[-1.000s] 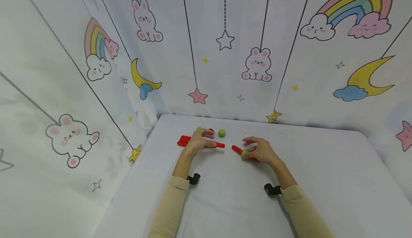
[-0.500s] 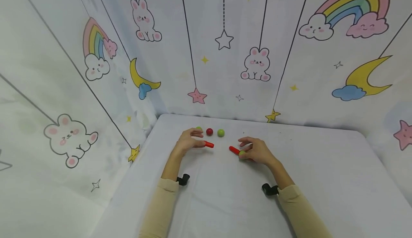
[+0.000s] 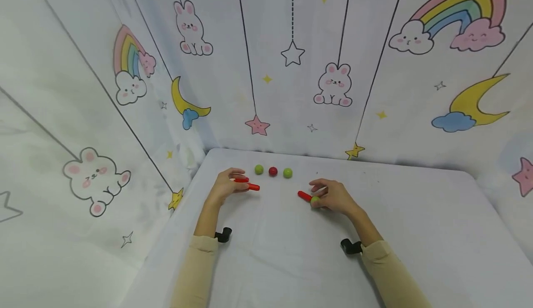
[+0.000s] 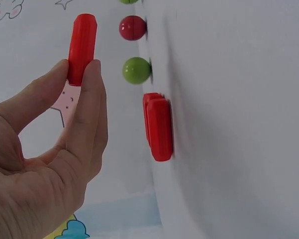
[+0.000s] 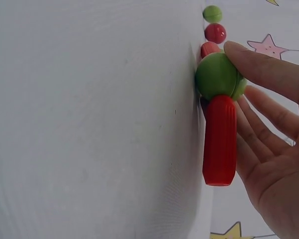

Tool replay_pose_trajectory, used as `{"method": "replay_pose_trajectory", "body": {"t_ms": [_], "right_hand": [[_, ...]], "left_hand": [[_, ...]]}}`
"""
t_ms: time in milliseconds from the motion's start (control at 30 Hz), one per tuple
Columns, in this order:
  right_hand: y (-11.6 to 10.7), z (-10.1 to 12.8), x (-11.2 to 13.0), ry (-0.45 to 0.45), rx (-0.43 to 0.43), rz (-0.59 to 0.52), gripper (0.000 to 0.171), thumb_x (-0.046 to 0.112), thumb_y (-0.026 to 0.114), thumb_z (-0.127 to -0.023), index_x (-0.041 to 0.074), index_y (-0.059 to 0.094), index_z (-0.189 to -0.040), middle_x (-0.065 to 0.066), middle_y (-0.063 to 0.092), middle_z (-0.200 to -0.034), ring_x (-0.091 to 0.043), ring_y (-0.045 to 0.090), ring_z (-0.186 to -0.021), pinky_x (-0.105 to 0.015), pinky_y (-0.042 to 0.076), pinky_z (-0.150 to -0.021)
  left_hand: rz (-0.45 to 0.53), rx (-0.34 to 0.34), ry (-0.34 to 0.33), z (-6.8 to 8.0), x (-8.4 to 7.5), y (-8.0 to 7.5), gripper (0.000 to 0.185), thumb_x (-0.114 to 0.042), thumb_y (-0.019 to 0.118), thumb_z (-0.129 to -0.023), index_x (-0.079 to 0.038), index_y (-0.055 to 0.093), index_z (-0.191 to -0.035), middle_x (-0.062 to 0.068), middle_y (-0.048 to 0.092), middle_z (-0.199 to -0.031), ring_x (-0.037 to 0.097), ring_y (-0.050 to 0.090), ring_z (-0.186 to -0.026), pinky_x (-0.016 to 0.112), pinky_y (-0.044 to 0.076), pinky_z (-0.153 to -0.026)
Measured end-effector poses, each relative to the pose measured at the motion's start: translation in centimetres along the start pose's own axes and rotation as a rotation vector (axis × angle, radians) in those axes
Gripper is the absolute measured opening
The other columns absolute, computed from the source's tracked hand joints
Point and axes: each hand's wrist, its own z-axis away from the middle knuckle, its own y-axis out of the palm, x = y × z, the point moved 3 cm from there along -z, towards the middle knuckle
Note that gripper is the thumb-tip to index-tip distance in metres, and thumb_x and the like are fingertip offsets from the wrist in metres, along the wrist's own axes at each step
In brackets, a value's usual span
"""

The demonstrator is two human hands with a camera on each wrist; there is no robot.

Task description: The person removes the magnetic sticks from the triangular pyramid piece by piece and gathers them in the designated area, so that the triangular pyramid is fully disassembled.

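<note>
My left hand [image 3: 225, 187] pinches a red rod [image 4: 82, 50] between thumb and fingertips, held up off the table. Two more red rods [image 4: 159, 127] lie side by side on the table near that hand. My right hand [image 3: 335, 197] holds a green ball [image 5: 220, 77], the thumb on its near side and fingers behind it. One red rod [image 5: 220, 144] meets the ball on one side. Another red piece [image 5: 209, 49] shows beyond the ball, partly hidden by it. In the head view, a red rod [image 3: 304, 195] runs from the ball toward the upper left.
Toward the back of the white table [image 3: 287, 261] a green ball [image 3: 259, 169], a red ball [image 3: 273, 171] and another green ball [image 3: 288, 173] sit in a row. Behind rises a printed curtain [image 3: 308, 90]. A black wrist camera [image 3: 224, 235] sits on the left wrist.
My left hand has moved left with its red rod, away from my right hand, uncovering the row of balls. The right hand stays nearly in place on the green ball.
</note>
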Motion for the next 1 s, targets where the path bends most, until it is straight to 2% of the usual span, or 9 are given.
{"method": "replay_pose_trajectory", "body": {"t_ms": [233,367,533,700,1000], "right_hand": [[0.2,0.3,-0.1,0.003,0.01,0.03,0.063,0.007,0.09,-0.081,0.008,0.064,-0.139,-0.004,0.072,-0.115,-0.024,0.07,-0.104,-0.032,0.061,-0.075],[0.1,0.2,-0.1,-0.002,0.007,0.039,0.063,0.008,0.09,-0.081,0.008,0.065,-0.138,-0.002,0.072,-0.114,-0.023,0.07,-0.104,-0.032,0.061,-0.074],[0.0,0.1,0.1,-0.01,0.008,0.043,0.062,0.009,0.09,-0.082,0.008,0.064,-0.138,-0.003,0.073,-0.114,-0.023,0.07,-0.103,-0.033,0.06,-0.074],[0.2,0.1,0.3,0.001,0.01,0.031,0.062,0.008,0.09,-0.081,0.008,0.065,-0.138,-0.002,0.072,-0.113,-0.023,0.07,-0.104,-0.034,0.061,-0.076],[0.2,0.2,0.6,0.008,0.014,0.032,0.063,0.006,0.09,-0.08,0.008,0.065,-0.137,-0.004,0.072,-0.113,-0.025,0.07,-0.105,-0.034,0.061,-0.073]], "left_hand": [[-0.052,-0.04,-0.048,0.3,1.1,-2.2,0.059,-0.005,0.08,-0.09,-0.004,0.056,-0.144,0.022,0.057,-0.144,0.032,0.062,-0.118,0.033,0.06,-0.092],[-0.051,-0.057,-0.06,0.2,1.5,-3.5,0.062,-0.001,0.079,-0.088,0.001,0.053,-0.145,0.026,0.056,-0.143,0.032,0.066,-0.112,0.038,0.059,-0.094],[-0.113,-0.086,-0.074,0.1,1.9,-4.6,0.06,0.001,0.077,-0.089,0.004,0.052,-0.144,0.028,0.059,-0.138,0.032,0.066,-0.11,0.04,0.06,-0.094],[-0.133,-0.089,-0.094,-0.2,2.6,-5.0,0.06,0.002,0.077,-0.088,0.005,0.053,-0.143,0.028,0.061,-0.134,0.034,0.065,-0.11,0.039,0.061,-0.092],[-0.1,-0.077,-0.129,-1.0,3.2,-5.2,0.06,0.007,0.075,-0.089,0.007,0.051,-0.144,0.03,0.058,-0.133,0.027,0.067,-0.099,0.038,0.062,-0.088]]}}
